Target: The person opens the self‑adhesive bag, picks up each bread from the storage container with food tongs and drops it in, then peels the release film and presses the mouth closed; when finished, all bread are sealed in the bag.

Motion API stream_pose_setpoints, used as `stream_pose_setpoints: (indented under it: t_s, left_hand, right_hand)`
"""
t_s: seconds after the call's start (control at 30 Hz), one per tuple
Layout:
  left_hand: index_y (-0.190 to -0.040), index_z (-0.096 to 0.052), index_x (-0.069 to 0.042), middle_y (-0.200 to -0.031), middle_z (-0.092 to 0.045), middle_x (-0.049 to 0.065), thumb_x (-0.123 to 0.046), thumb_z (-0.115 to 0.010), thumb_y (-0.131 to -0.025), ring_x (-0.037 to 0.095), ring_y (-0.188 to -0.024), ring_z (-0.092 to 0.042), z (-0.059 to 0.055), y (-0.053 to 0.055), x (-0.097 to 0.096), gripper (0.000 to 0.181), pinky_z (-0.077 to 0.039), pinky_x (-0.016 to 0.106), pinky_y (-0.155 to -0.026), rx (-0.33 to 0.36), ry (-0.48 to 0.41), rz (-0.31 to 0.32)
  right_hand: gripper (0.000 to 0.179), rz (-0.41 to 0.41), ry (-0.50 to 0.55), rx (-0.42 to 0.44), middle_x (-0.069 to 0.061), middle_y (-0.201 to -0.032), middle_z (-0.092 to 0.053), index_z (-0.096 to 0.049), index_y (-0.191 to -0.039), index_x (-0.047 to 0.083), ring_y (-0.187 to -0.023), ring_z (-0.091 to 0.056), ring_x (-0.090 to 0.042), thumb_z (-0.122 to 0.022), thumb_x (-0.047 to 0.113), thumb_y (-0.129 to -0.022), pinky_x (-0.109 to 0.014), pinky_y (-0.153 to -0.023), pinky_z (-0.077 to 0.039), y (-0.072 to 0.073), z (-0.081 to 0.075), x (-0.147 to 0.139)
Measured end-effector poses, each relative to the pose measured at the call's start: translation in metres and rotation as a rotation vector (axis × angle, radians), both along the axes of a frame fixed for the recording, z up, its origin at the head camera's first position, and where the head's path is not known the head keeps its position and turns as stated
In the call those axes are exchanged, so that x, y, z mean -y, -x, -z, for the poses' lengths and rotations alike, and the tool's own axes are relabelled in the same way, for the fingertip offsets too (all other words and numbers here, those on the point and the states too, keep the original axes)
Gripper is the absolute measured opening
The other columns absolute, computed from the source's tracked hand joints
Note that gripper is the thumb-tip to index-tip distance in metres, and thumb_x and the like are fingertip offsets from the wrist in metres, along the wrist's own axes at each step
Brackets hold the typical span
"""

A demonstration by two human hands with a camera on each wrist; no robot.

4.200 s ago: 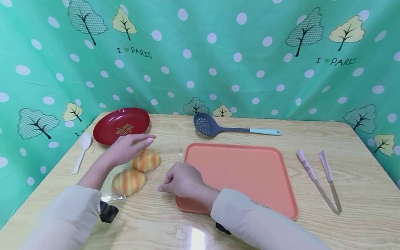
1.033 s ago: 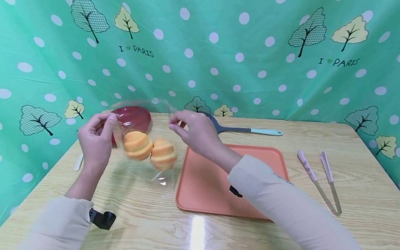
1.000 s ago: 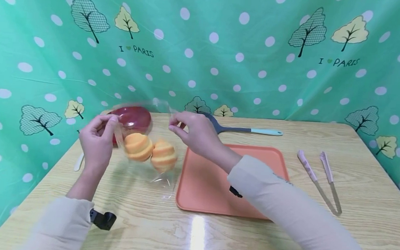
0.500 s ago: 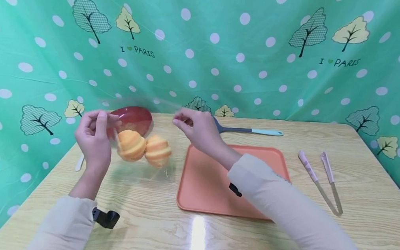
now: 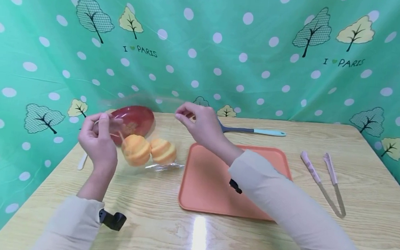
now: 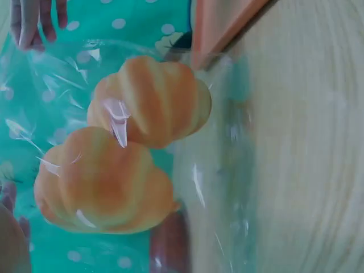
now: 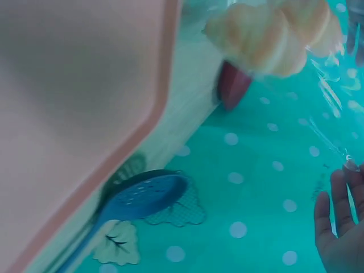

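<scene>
- Wooden surface (image 5: 162, 225) lies nearest, with the orange tray (image 5: 216, 182) as the landmark; a small black clip (image 5: 113, 220) sits near and left of the tray by the left sleeve.
- Left of the tray and lifted off the surface hangs a clear plastic bag (image 5: 154, 153) with two striped bread rolls (image 5: 147, 151) inside, side by side and touching.
- Left hand (image 5: 99, 142), left of the tray, pinches one top edge of the bag between curled fingers.
- Right hand (image 5: 200, 123), above the tray's far left corner, pinches the opposite top edge with thumb and fingers.
- Judging by this, the step in hand looks like spreading the bag's mouth open; the next move would call for keeping both pinches firm and pulling the edges apart evenly, so the rolls do not tip out onto the surface.
- Right of the tray lie pink-handled tongs (image 5: 323, 181), well apart from the hands.
- Beyond the tray rests a slotted spoon (image 5: 253, 131), its head hidden behind the right hand.
- Far left of the tray sits a red plate (image 5: 132, 120), blurred through the plastic; a white spoon (image 5: 82, 162) is mostly hidden by the left hand.
- Bag edges are hard to trace, and I cannot tell whether the mouth is already open.
</scene>
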State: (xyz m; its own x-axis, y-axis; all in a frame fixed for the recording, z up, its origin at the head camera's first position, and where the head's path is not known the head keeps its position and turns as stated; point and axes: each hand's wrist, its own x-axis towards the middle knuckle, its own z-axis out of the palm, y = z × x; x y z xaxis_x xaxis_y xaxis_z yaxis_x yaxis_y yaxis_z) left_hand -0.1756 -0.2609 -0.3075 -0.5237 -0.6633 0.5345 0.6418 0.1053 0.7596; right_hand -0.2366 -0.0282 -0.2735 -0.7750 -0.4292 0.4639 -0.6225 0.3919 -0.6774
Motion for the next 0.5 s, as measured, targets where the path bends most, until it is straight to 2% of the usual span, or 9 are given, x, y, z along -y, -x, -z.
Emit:
stream_pose_setpoints:
  t_s: [0.1, 0.17, 0.27, 0.4, 0.5]
  left_hand:
    - [-0.090, -0.071, 0.002, -0.069, -0.072, 0.007, -0.006, -0.064, -0.098, 0.015, -0.062, -0.070, 0.006, -0.001, 0.004, 0.013, -0.057, 0.022, -0.062, 0.062, -0.080, -0.016]
    - [-0.088, -0.070, 0.005, -0.066, -0.070, 0.008, -0.003, -0.063, -0.098, 0.015, -0.060, -0.069, 0.010, -0.002, 0.006, 0.014, -0.059, 0.024, -0.066, 0.062, -0.118, 0.006]
    - [-0.085, -0.068, 0.006, -0.065, -0.068, 0.009, 0.000, -0.060, -0.098, 0.015, -0.054, -0.066, 0.013, -0.003, 0.008, 0.017, -0.059, 0.025, -0.059, 0.061, -0.141, 0.052]
    - [-0.081, -0.067, 0.005, -0.064, -0.066, 0.010, 0.002, -0.057, -0.098, 0.015, -0.051, -0.063, 0.012, -0.004, 0.010, 0.020, -0.058, 0.027, -0.052, 0.064, -0.161, 0.105]
    - [-0.084, -0.068, 0.004, -0.069, -0.067, 0.010, 0.002, -0.056, -0.098, 0.015, -0.054, -0.065, 0.008, -0.005, 0.011, 0.019, -0.058, 0.026, -0.053, 0.076, -0.163, 0.145]
  right_hand:
    - [0.010, -0.006, -0.004, 0.039, 0.002, -0.093, -0.074, -0.076, -0.104, 0.011, -0.085, -0.065, -0.012, -0.070, 0.018, -0.099, -0.026, -0.073, -0.053, 0.004, 0.006, -0.005]
    - [0.010, -0.020, -0.017, 0.057, 0.003, -0.092, -0.073, -0.076, -0.103, 0.012, -0.084, -0.065, -0.011, -0.070, 0.018, -0.098, -0.026, -0.073, -0.053, 0.005, 0.009, -0.008]
    - [0.010, -0.050, -0.041, 0.073, 0.002, -0.092, -0.072, -0.075, -0.103, 0.011, -0.085, -0.063, -0.011, -0.070, 0.019, -0.098, -0.026, -0.076, -0.053, 0.006, 0.010, -0.011]
    - [0.011, -0.075, -0.038, 0.117, 0.003, -0.093, -0.071, -0.074, -0.103, 0.012, -0.087, -0.062, -0.011, -0.071, 0.022, -0.098, -0.028, -0.078, -0.052, 0.007, 0.009, -0.014]
    - [0.012, -0.090, -0.014, 0.166, 0.004, -0.093, -0.071, -0.074, -0.103, 0.014, -0.088, -0.063, -0.013, -0.071, 0.024, -0.098, -0.028, -0.080, -0.053, 0.006, 0.007, -0.016]
